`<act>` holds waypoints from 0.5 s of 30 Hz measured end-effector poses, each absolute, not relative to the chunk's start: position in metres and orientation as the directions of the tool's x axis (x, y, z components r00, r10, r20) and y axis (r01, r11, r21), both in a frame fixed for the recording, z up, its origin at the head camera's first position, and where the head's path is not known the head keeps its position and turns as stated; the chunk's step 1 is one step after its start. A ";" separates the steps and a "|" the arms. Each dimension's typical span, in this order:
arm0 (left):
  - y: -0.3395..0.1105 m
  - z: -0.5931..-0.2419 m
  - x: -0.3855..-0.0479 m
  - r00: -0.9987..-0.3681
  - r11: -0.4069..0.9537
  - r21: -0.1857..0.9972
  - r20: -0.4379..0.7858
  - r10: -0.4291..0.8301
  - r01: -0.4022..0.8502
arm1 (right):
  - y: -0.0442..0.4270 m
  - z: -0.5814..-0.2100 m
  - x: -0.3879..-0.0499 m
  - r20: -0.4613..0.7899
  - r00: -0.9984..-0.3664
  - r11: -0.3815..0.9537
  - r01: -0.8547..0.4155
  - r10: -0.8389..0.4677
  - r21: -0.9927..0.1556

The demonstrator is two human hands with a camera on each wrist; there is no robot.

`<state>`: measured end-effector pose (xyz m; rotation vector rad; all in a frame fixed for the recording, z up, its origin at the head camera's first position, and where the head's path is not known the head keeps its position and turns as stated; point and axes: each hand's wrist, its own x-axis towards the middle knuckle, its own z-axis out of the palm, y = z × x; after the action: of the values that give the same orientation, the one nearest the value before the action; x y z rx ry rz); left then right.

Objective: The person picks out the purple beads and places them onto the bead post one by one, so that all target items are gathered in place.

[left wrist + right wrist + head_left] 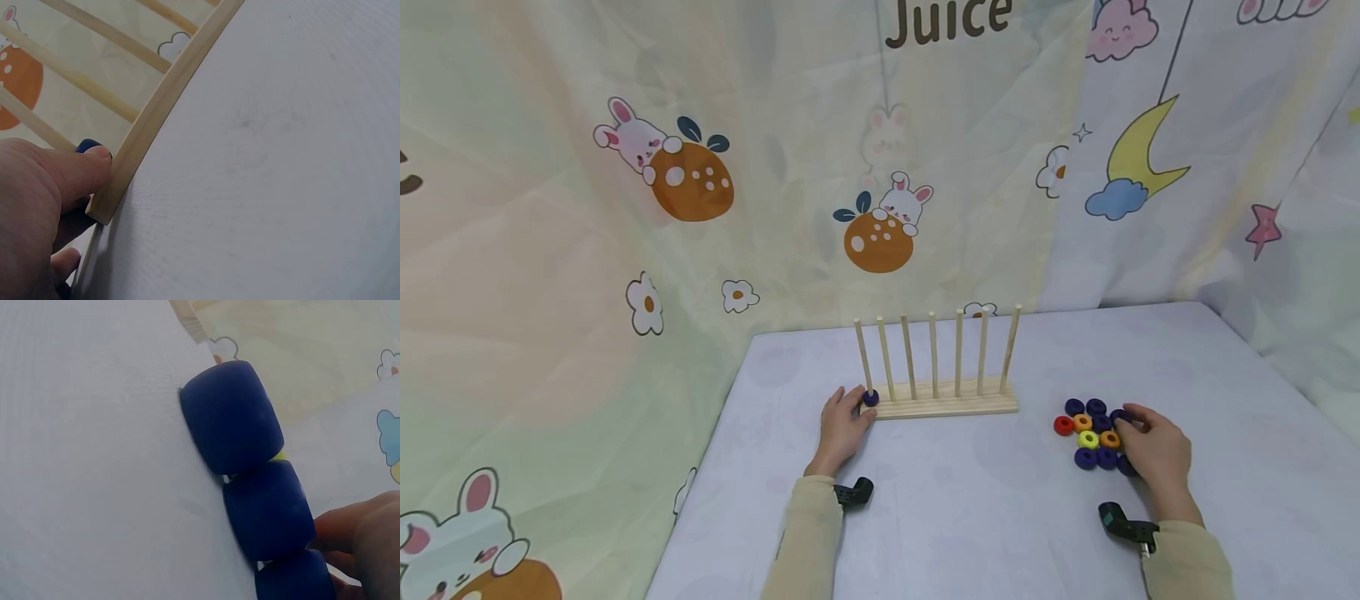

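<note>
Evidently bends thumb and forefinger of the right hand close around a dark blue ring at the edge of the cluster, lower right of the head frame; cannot tell how firm the pinch is. With the left hand, grips the left end of the peg rack, fingers bent, thumb right by the threaded ring at the foot of the leftmost peg, just below the frame's centre. Beside the right fingertips, shows other blue rings, a red ring, two orange rings and a yellow ring, packed together on the white table. Looks like the picking step, with one peg filled and six bare. Next, probably calls for lifting the pinched ring without dragging neighbours, carrying it leftward across the frame, then lining its hole up over a peg tip, with the rack held steady.
</note>
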<state>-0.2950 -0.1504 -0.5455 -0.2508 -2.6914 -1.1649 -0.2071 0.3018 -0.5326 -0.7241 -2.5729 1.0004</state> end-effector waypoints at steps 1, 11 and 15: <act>-0.151 -0.545 -0.295 -0.967 0.676 0.700 0.243 0.076 0.229 | 0.302 -0.532 -0.207 0.075 -0.834 0.634 0.353 0.547 -0.688; -0.151 -0.545 -0.295 -0.964 0.676 0.697 0.253 0.080 0.239 | 0.302 -0.535 -0.209 0.049 -0.848 0.670 0.380 0.528 -0.638; -0.151 -0.545 -0.295 -0.966 0.678 0.697 0.247 0.078 0.233 | 0.302 -0.534 -0.209 0.041 -0.852 0.679 0.386 0.522 -0.624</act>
<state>-0.2953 -0.1511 -0.5447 -0.2533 -2.6935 -1.1606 -0.2091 0.3022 -0.5344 -0.7335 -2.6768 0.9217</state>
